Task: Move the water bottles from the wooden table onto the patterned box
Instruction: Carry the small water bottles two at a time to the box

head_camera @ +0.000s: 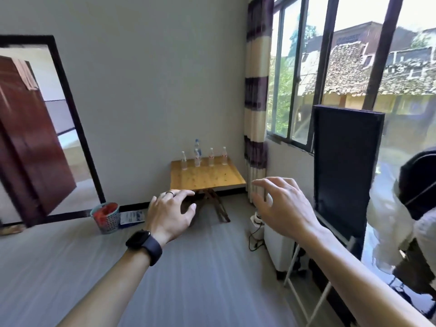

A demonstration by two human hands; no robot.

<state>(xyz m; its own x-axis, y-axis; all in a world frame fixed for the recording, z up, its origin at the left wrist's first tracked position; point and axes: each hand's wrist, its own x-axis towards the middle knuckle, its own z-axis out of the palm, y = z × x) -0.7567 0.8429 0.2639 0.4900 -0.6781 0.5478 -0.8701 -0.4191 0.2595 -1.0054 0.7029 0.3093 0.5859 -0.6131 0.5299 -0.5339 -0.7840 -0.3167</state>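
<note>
- Five clear plastic water bottles [211,157] stood upright along the far edge of the small square light-wood desk [207,178], close to the grey wall [146,90].
- Your left hand [171,212], black watch [144,244] on its wrist, hovered well short of the desk, its grip loose, fingers gently curled, holding nothing.
- Your right hand [283,204] hung right of the desk, grip spread wide, empty.
- A blue mesh basket [106,218] sat on the floor left of the desk.

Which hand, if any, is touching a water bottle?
Neither; apart. Head view shows left hand and right hand in mid-air, with bare wooden table top between them and the water bottles.
</note>
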